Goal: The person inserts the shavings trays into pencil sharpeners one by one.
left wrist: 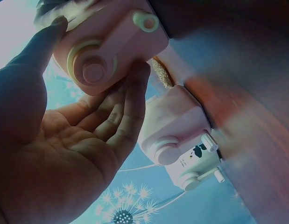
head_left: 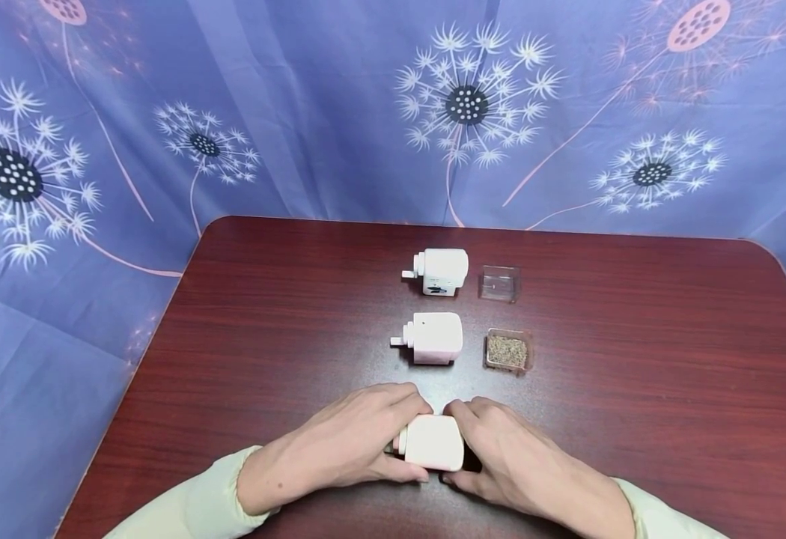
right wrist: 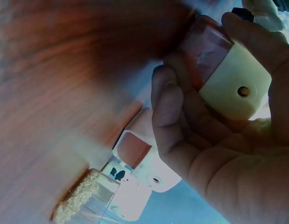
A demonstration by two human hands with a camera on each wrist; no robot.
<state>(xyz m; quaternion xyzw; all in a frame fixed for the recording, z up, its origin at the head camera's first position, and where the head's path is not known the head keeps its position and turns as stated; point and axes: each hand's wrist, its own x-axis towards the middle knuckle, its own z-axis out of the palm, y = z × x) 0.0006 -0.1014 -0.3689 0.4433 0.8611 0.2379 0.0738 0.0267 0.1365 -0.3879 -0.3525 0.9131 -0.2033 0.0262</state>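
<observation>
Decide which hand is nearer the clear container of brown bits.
Right: the right hand is below the container in the head view; the left hand is farther off, below and to its left.

Three sharpeners (head_left: 435, 442), two bins (head_left: 498, 284) (loose)

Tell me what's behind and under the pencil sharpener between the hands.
Behind the held sharpener stand a pale pink sharpener and, farther back, a white one. The table under the held one is covered.
</observation>
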